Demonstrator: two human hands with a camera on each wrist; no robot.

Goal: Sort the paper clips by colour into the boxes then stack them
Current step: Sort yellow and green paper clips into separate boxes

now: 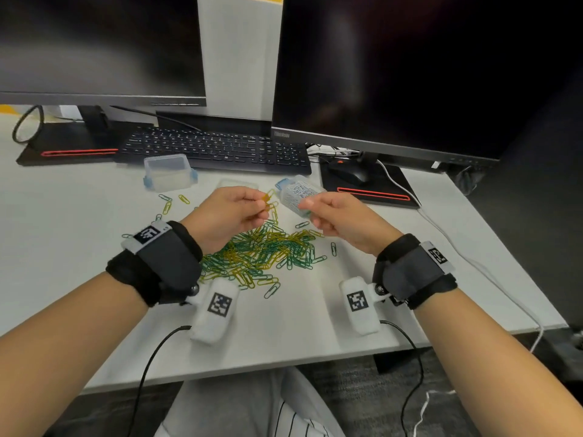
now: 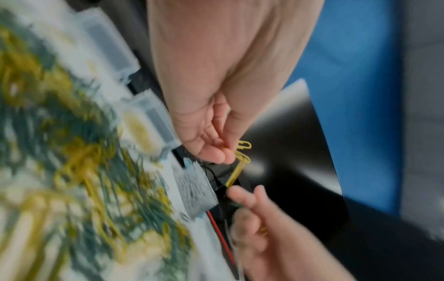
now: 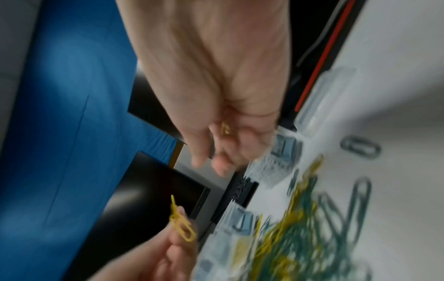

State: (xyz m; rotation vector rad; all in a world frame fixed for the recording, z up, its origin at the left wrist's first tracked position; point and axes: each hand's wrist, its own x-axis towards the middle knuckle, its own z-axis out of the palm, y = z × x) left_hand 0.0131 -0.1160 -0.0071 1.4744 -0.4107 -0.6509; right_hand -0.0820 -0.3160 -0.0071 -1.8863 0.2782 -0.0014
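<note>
A loose pile of yellow and green paper clips (image 1: 262, 250) lies mid-desk. Above its far edge my left hand (image 1: 263, 203) pinches a few linked yellow clips (image 2: 242, 154) between thumb and fingertips. My right hand (image 1: 310, 209) is raised beside it with curled fingers, and a yellow clip (image 3: 225, 129) shows in its palm. Just behind the right hand sits a clear box of silver clips (image 1: 299, 192). An empty clear box with blue clasps (image 1: 168, 171) stands at the back left. Both wrist views are blurred.
A flat clear lid or box (image 1: 238, 184) lies behind my left hand. A black keyboard (image 1: 214, 149), a mouse on its pad (image 1: 350, 175) and two dark monitors line the back. Stray clips (image 1: 167, 206) lie left of the pile. A white cable (image 1: 473, 263) runs along the right.
</note>
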